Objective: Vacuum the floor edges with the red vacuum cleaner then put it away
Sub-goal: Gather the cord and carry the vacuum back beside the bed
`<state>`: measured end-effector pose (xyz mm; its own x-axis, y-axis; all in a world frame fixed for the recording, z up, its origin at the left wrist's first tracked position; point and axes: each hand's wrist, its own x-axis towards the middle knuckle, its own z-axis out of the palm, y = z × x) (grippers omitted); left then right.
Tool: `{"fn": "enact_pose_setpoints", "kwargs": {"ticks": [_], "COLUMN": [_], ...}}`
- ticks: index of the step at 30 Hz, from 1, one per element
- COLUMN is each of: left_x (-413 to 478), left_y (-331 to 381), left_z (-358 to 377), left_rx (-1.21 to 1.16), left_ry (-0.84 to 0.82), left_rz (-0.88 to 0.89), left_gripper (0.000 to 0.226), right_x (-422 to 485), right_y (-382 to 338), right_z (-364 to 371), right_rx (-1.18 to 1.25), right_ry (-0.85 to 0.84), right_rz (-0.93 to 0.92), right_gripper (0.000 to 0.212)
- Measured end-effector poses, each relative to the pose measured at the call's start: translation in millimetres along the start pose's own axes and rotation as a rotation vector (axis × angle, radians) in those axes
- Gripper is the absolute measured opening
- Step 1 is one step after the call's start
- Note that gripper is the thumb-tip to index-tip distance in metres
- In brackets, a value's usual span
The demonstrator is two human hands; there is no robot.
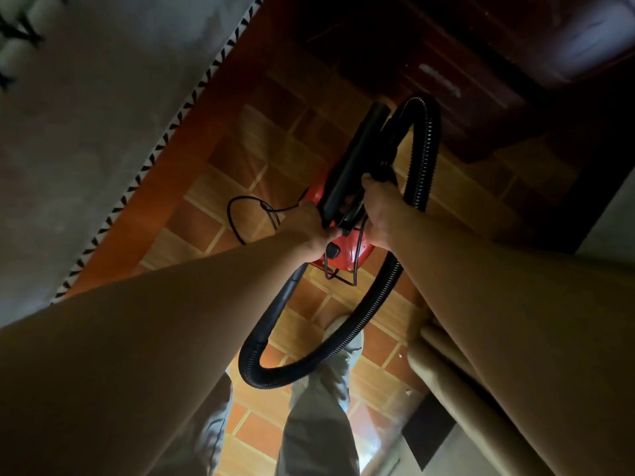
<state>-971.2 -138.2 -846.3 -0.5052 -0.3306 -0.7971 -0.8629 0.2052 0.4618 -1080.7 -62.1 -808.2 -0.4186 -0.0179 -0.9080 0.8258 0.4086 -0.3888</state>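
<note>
The red vacuum cleaner [345,252] hangs above the tiled floor, held up in front of me. My left hand [314,228] grips its black handle at the left side. Beside it, my right hand [379,211] grips the black nozzle tube [357,156] and hose end. The black ribbed hose [426,149] arcs up past the right hand, then loops down below the body and back up to it. A thin black power cord [237,214] dangles in a loop to the left.
A grey wall [86,132] with a black-and-white patterned skirting strip [165,139] runs along the left. Dark wooden furniture [481,63] stands at the upper right, beige furniture [433,355] at the lower right. My legs in grey trousers [319,389] are below on the orange tiled floor [220,180].
</note>
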Motion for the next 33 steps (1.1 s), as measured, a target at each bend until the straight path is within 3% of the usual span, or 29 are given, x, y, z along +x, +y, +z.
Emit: {"fn": "enact_pose_setpoints", "kwargs": {"ticks": [6,30,33], "left_x": [27.1,55.3,57.8], "left_y": [-10.6,2.8,-1.7], "left_z": [-0.6,-1.0,-0.4], "left_rx": [0.009,0.026,0.041], "left_ry": [0.018,0.076,0.064], "left_rz": [-0.018,-0.009,-0.017], "left_gripper": [0.055,0.057,0.06], "right_x": [22.0,41.4,36.8], "right_y": [-1.6,-14.3,-9.3], "right_z": [0.0,-8.9,-9.3], "right_rx": [-0.03,0.029,-0.118], "right_ry": [-0.001,0.023,0.014], "right_rz": [-0.017,-0.011,-0.034], "right_gripper": [0.025,0.02,0.04]}}
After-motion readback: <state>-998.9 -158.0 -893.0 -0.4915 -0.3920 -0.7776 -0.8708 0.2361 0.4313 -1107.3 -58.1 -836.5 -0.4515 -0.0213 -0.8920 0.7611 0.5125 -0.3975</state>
